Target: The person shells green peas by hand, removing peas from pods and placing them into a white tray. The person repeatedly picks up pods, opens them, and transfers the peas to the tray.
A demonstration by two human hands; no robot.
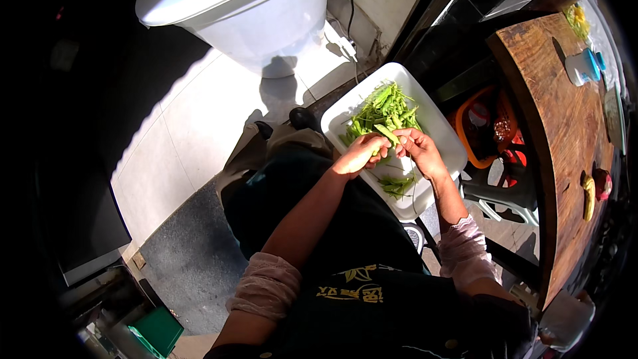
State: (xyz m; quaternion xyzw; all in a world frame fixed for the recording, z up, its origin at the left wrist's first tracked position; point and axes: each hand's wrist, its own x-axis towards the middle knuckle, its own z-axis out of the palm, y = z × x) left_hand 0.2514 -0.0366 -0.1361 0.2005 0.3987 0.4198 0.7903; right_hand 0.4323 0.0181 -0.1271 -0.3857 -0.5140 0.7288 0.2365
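Note:
Over a white rectangular plastic basin, my two hands meet, fingertips close together. A flat green pea pod lies between them. My left hand has its fingers curled, with a bit of green showing in them; its thumb is near the pod. My right hand pinches the pod's end between thumb and fingers. Beyond the hands, a large heap of green pods lies at the basin's far end. A smaller pile of pods sits at the near end, with thin stringy bits beside it.
A large white lidded tub stands ahead on pale tiles. At the right is a wooden table holding a white jar with a blue lid, a banana and a reddish fruit. An orange basket sits beside the table, above a plastic stool.

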